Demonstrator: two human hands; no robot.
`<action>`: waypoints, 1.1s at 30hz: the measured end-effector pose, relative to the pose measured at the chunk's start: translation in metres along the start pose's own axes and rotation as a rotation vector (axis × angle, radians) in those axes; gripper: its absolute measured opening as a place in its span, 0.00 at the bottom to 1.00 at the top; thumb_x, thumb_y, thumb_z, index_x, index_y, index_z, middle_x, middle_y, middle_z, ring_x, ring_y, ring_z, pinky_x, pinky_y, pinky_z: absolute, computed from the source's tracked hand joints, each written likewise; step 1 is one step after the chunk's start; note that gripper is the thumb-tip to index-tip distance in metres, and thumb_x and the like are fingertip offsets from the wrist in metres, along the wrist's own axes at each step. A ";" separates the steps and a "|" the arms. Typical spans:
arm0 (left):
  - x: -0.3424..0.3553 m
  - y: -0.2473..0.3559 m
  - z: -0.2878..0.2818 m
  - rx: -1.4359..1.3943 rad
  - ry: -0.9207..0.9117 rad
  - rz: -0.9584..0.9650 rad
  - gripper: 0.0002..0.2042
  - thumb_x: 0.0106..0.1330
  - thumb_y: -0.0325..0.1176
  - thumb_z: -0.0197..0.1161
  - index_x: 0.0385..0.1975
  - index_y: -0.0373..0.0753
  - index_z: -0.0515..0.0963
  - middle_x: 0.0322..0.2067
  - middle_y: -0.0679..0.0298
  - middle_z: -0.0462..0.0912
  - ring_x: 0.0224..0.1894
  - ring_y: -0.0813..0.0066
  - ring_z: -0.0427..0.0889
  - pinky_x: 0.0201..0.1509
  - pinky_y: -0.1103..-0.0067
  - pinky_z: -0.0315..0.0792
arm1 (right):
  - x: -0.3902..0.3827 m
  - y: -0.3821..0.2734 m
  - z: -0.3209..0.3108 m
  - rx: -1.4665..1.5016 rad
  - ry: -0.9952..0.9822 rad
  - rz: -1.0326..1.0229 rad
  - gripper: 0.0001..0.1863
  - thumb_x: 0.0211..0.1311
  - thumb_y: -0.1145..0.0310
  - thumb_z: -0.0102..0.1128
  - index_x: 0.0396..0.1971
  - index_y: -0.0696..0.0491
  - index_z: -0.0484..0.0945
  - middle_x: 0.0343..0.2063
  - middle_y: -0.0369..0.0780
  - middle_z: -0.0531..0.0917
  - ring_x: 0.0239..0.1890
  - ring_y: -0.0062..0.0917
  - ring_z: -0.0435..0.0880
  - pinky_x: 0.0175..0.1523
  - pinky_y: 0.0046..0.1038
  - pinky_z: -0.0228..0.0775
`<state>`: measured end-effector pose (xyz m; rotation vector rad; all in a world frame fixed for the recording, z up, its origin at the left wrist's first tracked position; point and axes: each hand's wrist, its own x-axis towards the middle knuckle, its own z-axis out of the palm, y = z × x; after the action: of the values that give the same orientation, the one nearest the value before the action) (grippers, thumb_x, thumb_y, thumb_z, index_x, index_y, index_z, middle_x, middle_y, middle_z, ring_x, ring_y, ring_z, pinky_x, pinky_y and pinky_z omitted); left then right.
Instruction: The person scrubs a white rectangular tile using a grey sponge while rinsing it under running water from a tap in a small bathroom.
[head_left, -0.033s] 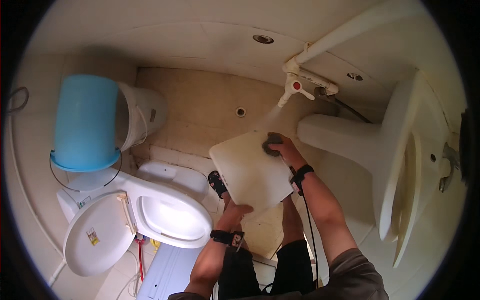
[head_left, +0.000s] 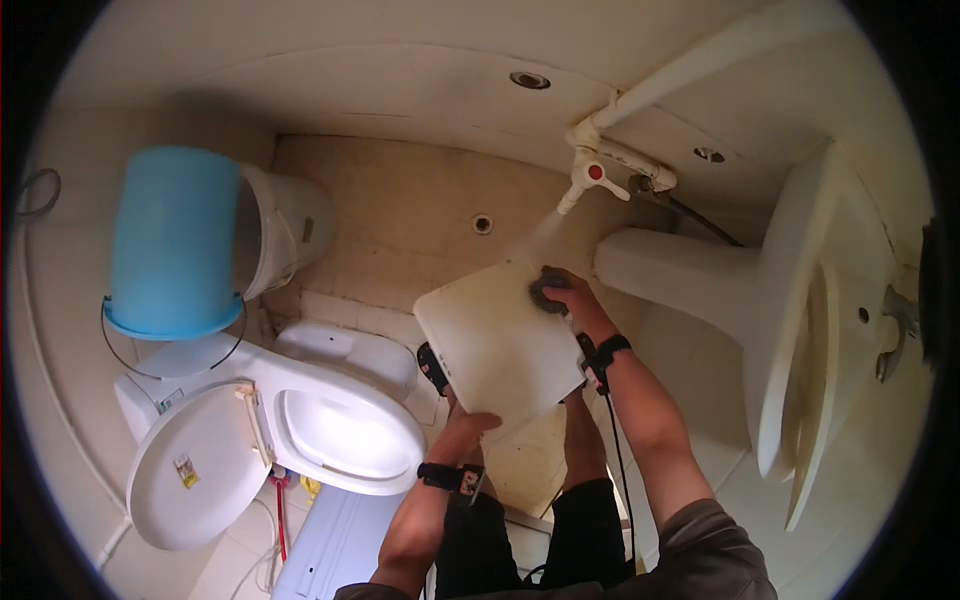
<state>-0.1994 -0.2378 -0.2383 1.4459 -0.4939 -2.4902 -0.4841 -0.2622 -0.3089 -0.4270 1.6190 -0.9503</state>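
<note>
The left hand (head_left: pixel 466 433) grips the near-left corner of a white rectangular board (head_left: pixel 490 345) below a running white plastic tap (head_left: pixel 583 180); the right hand (head_left: pixel 583 302) clasps a dark-grey scourer (head_left: pixel 548 290) at its far-right corner. Water could make the board slip if the left grip slackens.

The left hand (head_left: pixel 466 434) is holding a white panel (head_left: pixel 500 345); the right hand (head_left: pixel 580 302) is pressing a grey, seemingly wiry scrubber (head_left: pixel 546 290) against its far edge; a tap (head_left: pixel 581 178) is running.
</note>
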 end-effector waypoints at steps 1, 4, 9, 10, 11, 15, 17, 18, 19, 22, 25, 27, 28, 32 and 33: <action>-0.012 0.002 -0.010 0.056 0.079 -0.015 0.27 0.46 0.17 0.56 0.51 0.30 0.68 0.46 0.55 0.75 0.50 0.63 0.74 0.53 0.74 0.69 | -0.009 -0.005 -0.003 0.185 -0.010 0.062 0.24 0.46 0.68 0.63 0.46 0.59 0.73 0.38 0.40 0.80 0.38 0.24 0.78 0.46 0.23 0.68; -0.051 0.025 -0.022 0.014 0.130 -0.094 0.27 0.45 0.17 0.57 0.51 0.31 0.68 0.44 0.57 0.76 0.49 0.64 0.75 0.53 0.75 0.69 | -0.052 -0.003 -0.014 0.115 0.110 0.009 0.24 0.47 0.68 0.62 0.46 0.61 0.73 0.36 0.40 0.81 0.38 0.24 0.78 0.45 0.23 0.67; -0.096 0.085 -0.027 0.214 0.087 0.035 0.28 0.45 0.22 0.63 0.51 0.34 0.69 0.45 0.60 0.75 0.47 0.68 0.74 0.52 0.76 0.68 | -0.130 0.020 -0.010 0.355 0.354 0.249 0.19 0.50 0.71 0.58 0.44 0.58 0.73 0.33 0.39 0.80 0.31 0.25 0.80 0.32 0.25 0.75; -0.102 0.096 -0.025 0.264 0.066 0.078 0.27 0.44 0.22 0.63 0.50 0.34 0.70 0.44 0.61 0.76 0.48 0.68 0.74 0.52 0.76 0.68 | -0.142 0.034 -0.009 0.366 0.407 0.248 0.19 0.52 0.71 0.57 0.45 0.59 0.71 0.32 0.40 0.80 0.28 0.26 0.81 0.28 0.26 0.78; -0.107 0.106 -0.023 0.267 0.055 0.096 0.27 0.44 0.22 0.63 0.50 0.34 0.70 0.44 0.61 0.76 0.48 0.68 0.74 0.52 0.76 0.68 | -0.155 0.053 -0.008 0.357 0.403 0.224 0.18 0.52 0.72 0.57 0.44 0.59 0.71 0.32 0.40 0.80 0.27 0.26 0.81 0.27 0.26 0.78; -0.129 0.141 -0.012 0.134 -0.072 0.231 0.26 0.43 0.23 0.66 0.48 0.34 0.72 0.43 0.62 0.77 0.47 0.69 0.74 0.53 0.75 0.67 | -0.196 0.037 0.035 0.522 0.374 0.214 0.17 0.49 0.75 0.55 0.42 0.58 0.73 0.31 0.40 0.80 0.30 0.28 0.81 0.31 0.27 0.76; -0.138 0.156 0.002 0.098 -0.152 0.274 0.27 0.43 0.24 0.67 0.49 0.34 0.71 0.43 0.62 0.77 0.47 0.68 0.74 0.53 0.75 0.67 | -0.209 0.045 0.049 0.526 0.359 0.213 0.18 0.48 0.75 0.56 0.43 0.59 0.73 0.33 0.40 0.80 0.32 0.29 0.80 0.33 0.28 0.76; -0.142 0.162 0.010 0.099 -0.195 0.288 0.28 0.42 0.25 0.67 0.49 0.34 0.71 0.43 0.61 0.77 0.47 0.68 0.74 0.53 0.75 0.67 | -0.214 0.041 0.060 0.529 0.339 0.234 0.19 0.47 0.76 0.56 0.44 0.59 0.73 0.35 0.41 0.79 0.33 0.29 0.80 0.35 0.28 0.75; -0.146 0.168 0.018 0.100 -0.239 0.301 0.29 0.42 0.27 0.68 0.49 0.34 0.70 0.44 0.61 0.76 0.48 0.67 0.74 0.54 0.75 0.67 | -0.218 0.037 0.068 0.479 0.326 0.228 0.21 0.47 0.77 0.56 0.45 0.59 0.72 0.37 0.41 0.79 0.36 0.30 0.80 0.38 0.28 0.74; -0.156 0.179 0.050 0.124 -0.306 0.300 0.30 0.41 0.27 0.68 0.51 0.33 0.69 0.44 0.59 0.76 0.48 0.66 0.74 0.54 0.74 0.67 | -0.223 0.033 0.084 0.249 0.351 0.284 0.25 0.46 0.76 0.59 0.48 0.59 0.70 0.42 0.41 0.78 0.45 0.30 0.77 0.50 0.28 0.70; -0.163 0.181 0.081 0.111 -0.336 0.262 0.31 0.41 0.25 0.66 0.51 0.32 0.68 0.45 0.58 0.75 0.49 0.66 0.74 0.55 0.74 0.66 | -0.229 -0.006 0.096 -0.004 0.340 0.013 0.26 0.47 0.73 0.61 0.50 0.58 0.69 0.44 0.41 0.77 0.47 0.28 0.75 0.54 0.27 0.67; -0.168 0.176 0.118 0.068 -0.352 0.242 0.31 0.41 0.24 0.65 0.52 0.31 0.67 0.45 0.58 0.75 0.49 0.65 0.74 0.55 0.74 0.66 | -0.235 -0.020 0.084 0.081 0.320 -0.019 0.26 0.47 0.72 0.61 0.50 0.58 0.70 0.44 0.40 0.77 0.47 0.28 0.75 0.54 0.27 0.67; -0.168 0.171 0.136 0.018 -0.356 0.219 0.31 0.40 0.24 0.64 0.52 0.30 0.66 0.45 0.57 0.75 0.49 0.65 0.74 0.55 0.74 0.66 | -0.239 -0.025 0.075 0.148 0.310 -0.019 0.26 0.47 0.72 0.61 0.50 0.58 0.70 0.44 0.40 0.76 0.47 0.28 0.75 0.54 0.27 0.67; -0.168 0.154 0.206 -0.065 -0.420 0.168 0.29 0.43 0.19 0.61 0.51 0.27 0.65 0.44 0.52 0.75 0.47 0.61 0.76 0.53 0.72 0.70 | -0.268 -0.039 0.035 0.461 0.271 0.011 0.26 0.47 0.72 0.62 0.50 0.58 0.70 0.45 0.40 0.76 0.47 0.27 0.75 0.53 0.27 0.67; -0.170 0.149 0.222 -0.072 -0.411 0.130 0.27 0.44 0.18 0.60 0.50 0.27 0.66 0.44 0.53 0.75 0.46 0.62 0.77 0.52 0.72 0.71 | -0.277 -0.040 0.027 0.528 0.272 0.022 0.26 0.47 0.72 0.62 0.49 0.58 0.70 0.45 0.40 0.76 0.47 0.27 0.75 0.53 0.27 0.67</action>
<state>-0.3061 -0.2758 0.0578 0.8429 -0.5417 -2.6685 -0.3896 -0.0978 -0.1010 0.0878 1.5280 -1.4112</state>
